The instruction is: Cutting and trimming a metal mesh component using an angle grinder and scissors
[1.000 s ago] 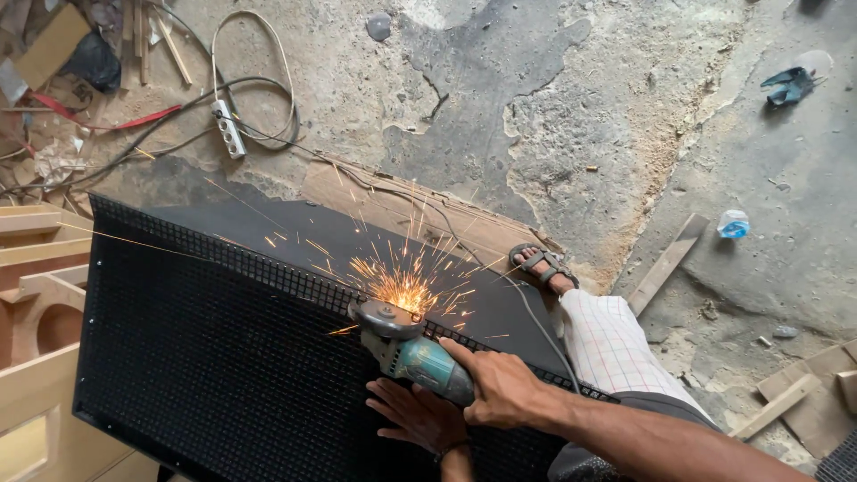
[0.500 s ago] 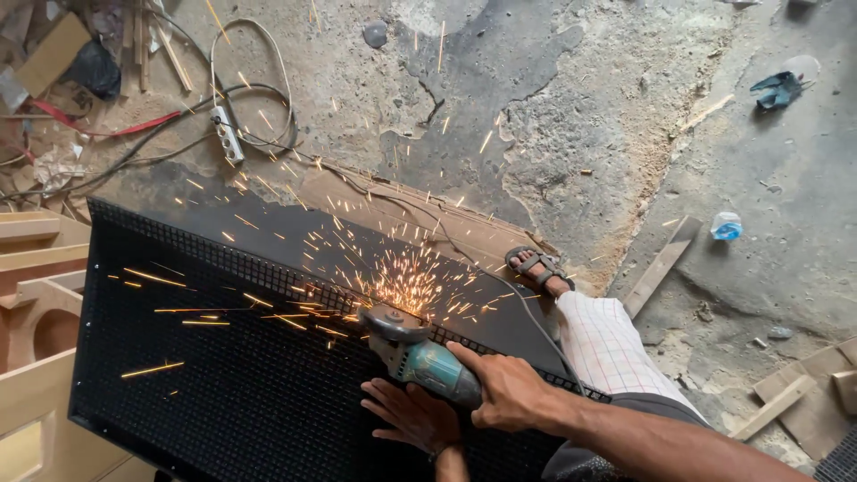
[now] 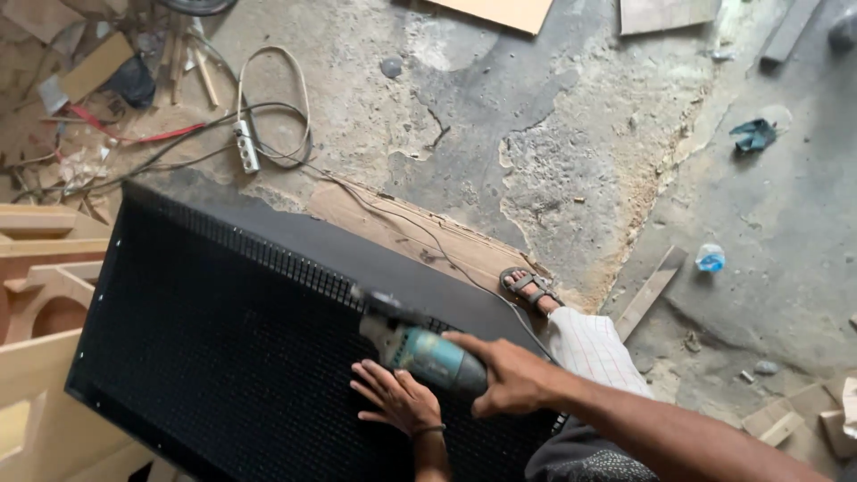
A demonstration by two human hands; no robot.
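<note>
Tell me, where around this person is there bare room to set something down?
The black mesh panel is bare left of the left hand. The concrete floor lies open between the power strip and the blue rag. It is crowded top left with cables and wood scraps, and where the right hand grips the angle grinder.

Open mesh panel [image 3: 205, 339] left of the hands, grinder [image 3: 428, 353] and cable [image 3: 268, 134] crowding its far edge

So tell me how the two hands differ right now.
The right hand is closed around the teal grinder; the left hand lies flat, fingers spread, on the black mesh panel. The right hand sits higher, off the panel. Both are bare.
</note>
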